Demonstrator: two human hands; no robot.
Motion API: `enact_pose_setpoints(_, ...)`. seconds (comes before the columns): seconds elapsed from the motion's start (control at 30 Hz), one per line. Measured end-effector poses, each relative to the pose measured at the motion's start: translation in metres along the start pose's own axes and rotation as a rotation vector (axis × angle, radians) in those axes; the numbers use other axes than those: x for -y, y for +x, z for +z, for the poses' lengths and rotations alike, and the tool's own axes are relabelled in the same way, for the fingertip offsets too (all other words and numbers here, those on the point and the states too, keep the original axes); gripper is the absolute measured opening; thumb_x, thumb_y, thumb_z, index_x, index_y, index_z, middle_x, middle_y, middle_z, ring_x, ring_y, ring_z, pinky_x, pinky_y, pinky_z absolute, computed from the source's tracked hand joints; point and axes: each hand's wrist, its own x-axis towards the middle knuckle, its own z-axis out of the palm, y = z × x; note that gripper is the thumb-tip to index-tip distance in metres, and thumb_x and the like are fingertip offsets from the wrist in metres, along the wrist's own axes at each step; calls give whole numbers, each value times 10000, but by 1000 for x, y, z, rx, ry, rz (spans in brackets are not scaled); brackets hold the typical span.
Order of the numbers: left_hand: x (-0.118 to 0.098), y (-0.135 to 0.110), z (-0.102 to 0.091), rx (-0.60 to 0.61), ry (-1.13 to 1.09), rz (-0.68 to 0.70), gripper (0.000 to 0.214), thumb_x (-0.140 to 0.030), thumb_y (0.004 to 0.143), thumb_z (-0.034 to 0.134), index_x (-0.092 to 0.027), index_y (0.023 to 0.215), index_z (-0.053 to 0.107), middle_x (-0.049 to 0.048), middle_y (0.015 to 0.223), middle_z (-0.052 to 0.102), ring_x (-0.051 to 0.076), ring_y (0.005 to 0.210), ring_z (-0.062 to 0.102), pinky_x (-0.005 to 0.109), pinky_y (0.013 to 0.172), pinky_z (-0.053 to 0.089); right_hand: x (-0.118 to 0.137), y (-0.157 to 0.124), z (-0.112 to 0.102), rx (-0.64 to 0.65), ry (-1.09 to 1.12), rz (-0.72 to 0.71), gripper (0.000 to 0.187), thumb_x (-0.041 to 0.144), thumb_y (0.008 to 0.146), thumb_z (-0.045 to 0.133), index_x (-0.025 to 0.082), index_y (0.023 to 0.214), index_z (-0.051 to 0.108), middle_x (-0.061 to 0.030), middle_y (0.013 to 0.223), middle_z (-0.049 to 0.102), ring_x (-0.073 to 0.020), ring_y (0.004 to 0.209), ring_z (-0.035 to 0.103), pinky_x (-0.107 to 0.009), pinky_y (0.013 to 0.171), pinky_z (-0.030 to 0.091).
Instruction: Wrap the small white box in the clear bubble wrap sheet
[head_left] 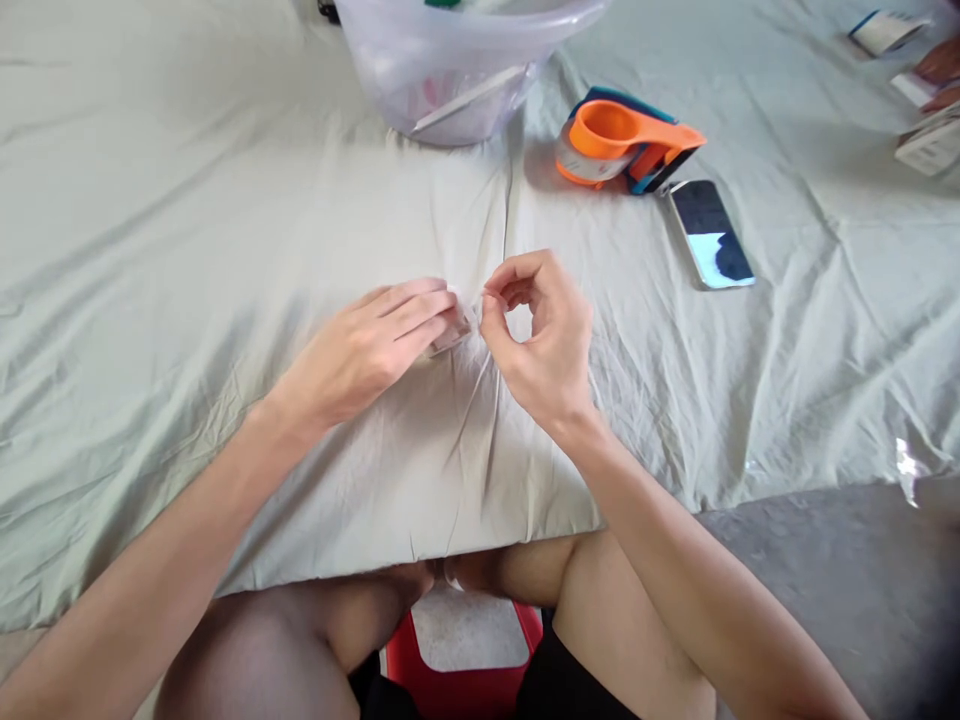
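On the pale cloth in front of me lies a small clear packet or box (452, 333), partly covered by my fingers; its kind is hard to make out. My left hand (390, 330) rests over it, fingers bent around its top and far side. Just to the right, my right hand (544, 335) pinches thumb and forefinger together close to the packet's right end. Whatever sits in that pinch is too small to name, perhaps a clear edge of film.
A translucent plastic basin (457, 75) with things inside stands at the back. An orange tape dispenser (611, 135) and a phone (712, 235) lie to its right. Small boxes (930, 140) sit at the far right. The cloth-covered table (187, 220) ends before my knees.
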Motion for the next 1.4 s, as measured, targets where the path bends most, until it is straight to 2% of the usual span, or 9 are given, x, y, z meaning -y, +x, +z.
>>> enact_pose_setpoints(0.17,-8,2,2,-53,-88,-86,263,-169,1212,500,-214,1366,709,93,1402,838,231,1360,803,390,1163,655,-5,-1,11,-85,26,29,198,117,1002,652,292,995,560,19,951,625,-160,834,615,-360,793,567)
enact_pose_setpoints(0.3,-19,8,13,-173,-129,-191,151,-354,1171,688,-229,1253,709,68,1215,879,239,1218,852,372,1061,683,-3,-5,15,-126,12,70,183,147,992,661,289,991,545,28,927,587,-150,815,591,-354,780,556)
enact_pose_setpoints(0.4,-25,12,23,-247,-65,-191,164,-376,1109,794,-232,1125,718,52,1125,882,258,1193,862,380,1038,679,2,-6,15,-137,33,55,212,131,991,669,290,972,529,28,915,567,-149,808,587,-355,771,550)
enact_pose_setpoints(0.5,-27,13,28,-294,-51,-204,117,-337,1110,796,-242,1108,727,22,1085,888,235,1161,873,349,1007,679,6,-7,15,-131,52,27,243,112,985,676,292,948,518,27,903,559,-155,797,581,-358,757,545)
enact_pose_setpoints(0.73,-29,12,25,-281,-36,-219,76,-224,1144,712,-236,1091,764,18,1123,897,221,1195,875,326,1044,681,3,-9,13,-119,20,8,217,162,1010,682,298,951,523,19,901,574,-168,802,585,-370,750,551)
enact_pose_setpoints(0.93,-30,11,22,-301,-33,-195,148,-152,1146,659,-229,1080,767,6,1142,904,205,1207,877,291,1048,685,4,-10,2,-77,43,50,175,142,997,670,284,1097,644,-2,1055,691,-159,882,676,-369,802,591)
enact_pose_setpoints(1.07,-30,8,22,-236,-10,-203,76,-295,1132,745,-246,1152,798,30,1234,902,253,1270,861,344,1070,696,3,-10,0,-110,2,50,206,134,972,639,282,1114,648,-2,1074,718,-154,877,691,-364,789,596)
enact_pose_setpoints(1.17,-29,6,24,-212,-5,-221,190,-435,1110,788,-270,1196,823,37,1281,897,280,1298,850,368,1063,704,3,-10,4,-97,-5,31,260,90,932,611,278,1110,643,6,1069,711,-141,843,663,-363,790,584)
enact_pose_setpoints(1.4,-29,6,32,-360,11,-178,101,-252,1129,756,-259,1051,820,-8,1206,915,248,1224,878,297,955,712,3,-12,9,-40,-2,18,249,111,944,615,285,1120,641,5,1081,720,-152,843,650,-368,789,589)
